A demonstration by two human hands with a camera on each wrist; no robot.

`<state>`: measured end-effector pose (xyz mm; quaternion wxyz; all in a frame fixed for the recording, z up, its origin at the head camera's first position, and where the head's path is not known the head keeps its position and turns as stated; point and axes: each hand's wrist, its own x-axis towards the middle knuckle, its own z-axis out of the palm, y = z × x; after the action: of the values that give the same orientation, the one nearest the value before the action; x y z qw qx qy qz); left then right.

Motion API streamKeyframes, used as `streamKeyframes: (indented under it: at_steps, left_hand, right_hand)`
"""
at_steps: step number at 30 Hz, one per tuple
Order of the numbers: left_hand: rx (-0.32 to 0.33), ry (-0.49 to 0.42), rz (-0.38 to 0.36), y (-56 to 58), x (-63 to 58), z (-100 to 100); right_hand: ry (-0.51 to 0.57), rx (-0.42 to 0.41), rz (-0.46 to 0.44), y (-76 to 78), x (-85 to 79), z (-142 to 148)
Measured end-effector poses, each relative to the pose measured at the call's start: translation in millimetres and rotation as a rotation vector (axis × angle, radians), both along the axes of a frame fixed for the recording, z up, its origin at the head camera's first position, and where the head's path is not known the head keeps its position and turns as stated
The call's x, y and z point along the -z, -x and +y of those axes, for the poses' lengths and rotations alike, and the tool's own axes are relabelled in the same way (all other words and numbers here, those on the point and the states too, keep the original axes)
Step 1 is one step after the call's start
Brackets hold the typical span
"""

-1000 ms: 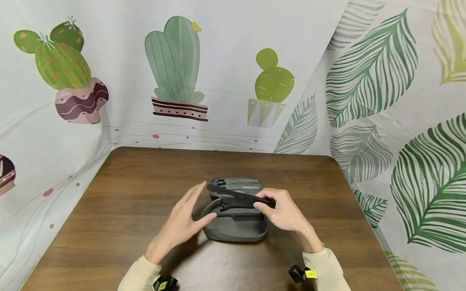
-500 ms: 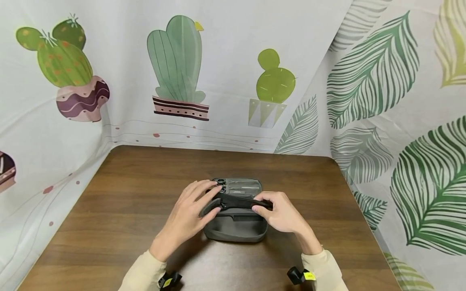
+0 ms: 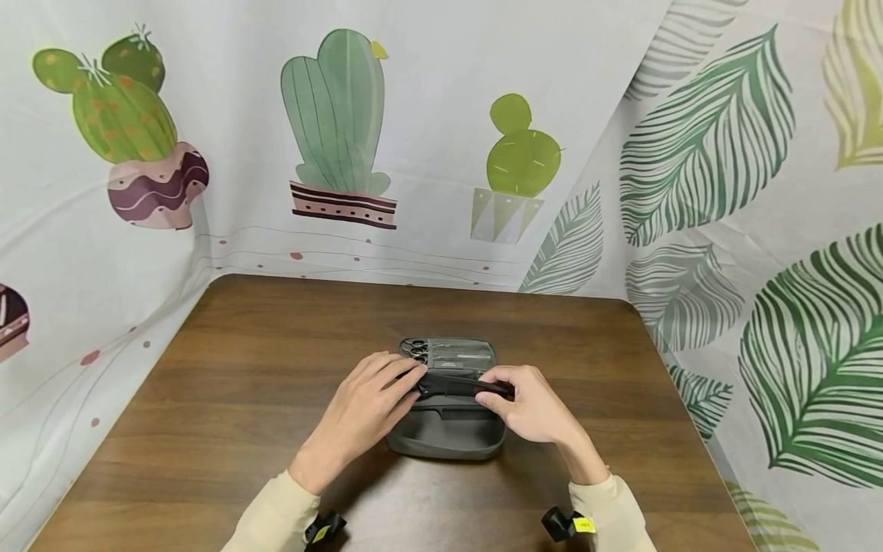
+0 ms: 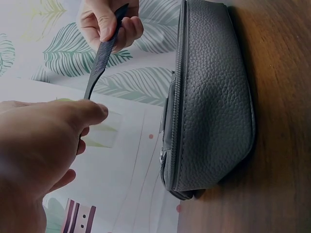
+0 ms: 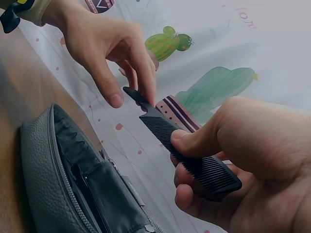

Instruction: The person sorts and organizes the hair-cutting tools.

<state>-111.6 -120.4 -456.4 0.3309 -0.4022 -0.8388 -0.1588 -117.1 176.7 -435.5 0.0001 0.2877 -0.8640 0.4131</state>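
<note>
A black comb (image 5: 197,170) with a narrow tapered handle is held in the air above an open grey zip case (image 3: 444,448). My right hand (image 3: 533,405) pinches its toothed end between thumb and fingers. At the handle end is my left hand (image 3: 369,402), its fingers lightly bent and touching the handle. In the right wrist view the left thumb appears apart from the handle. A second dark comb (image 3: 462,414) lies across the case's open compartment. Scissors (image 3: 416,349) sit in the far flap, at its left side.
The case stands on a brown wooden table (image 3: 241,368). A see-through pocket (image 3: 461,353) covers much of the far flap. Hanging cloth (image 3: 441,153) printed with cacti and leaves rises behind the table and along its sides.
My left hand has moved right to the comb's handle. The comb has dropped lower and lies more level over the case, while my right hand keeps its pinch.
</note>
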Motion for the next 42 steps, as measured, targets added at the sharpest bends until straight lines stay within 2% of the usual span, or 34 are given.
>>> streamKeyframes:
  at_steps: [9, 23, 36, 42]
  left_hand:
    - [-0.026, 0.03, 0.031, -1.6, -3.4, 2.4]
    - [-0.056, 0.121, 0.0, -7.1, -5.8, 3.2]
    - [-0.048, 0.13, -0.016, -8.7, 0.7, 0.6]
    - [-0.069, 0.113, -0.019, -8.9, 1.3, -1.5]
  right_hand:
    - [-0.038, 0.005, 0.0, -0.8, -1.6, -0.6]
    - [-0.063, -0.013, -0.008, -0.5, -1.7, 0.9]
    - [-0.092, -0.021, -0.013, -0.8, -2.0, 2.8]
    - [-0.081, -0.011, -0.016, -1.3, -3.8, 6.2]
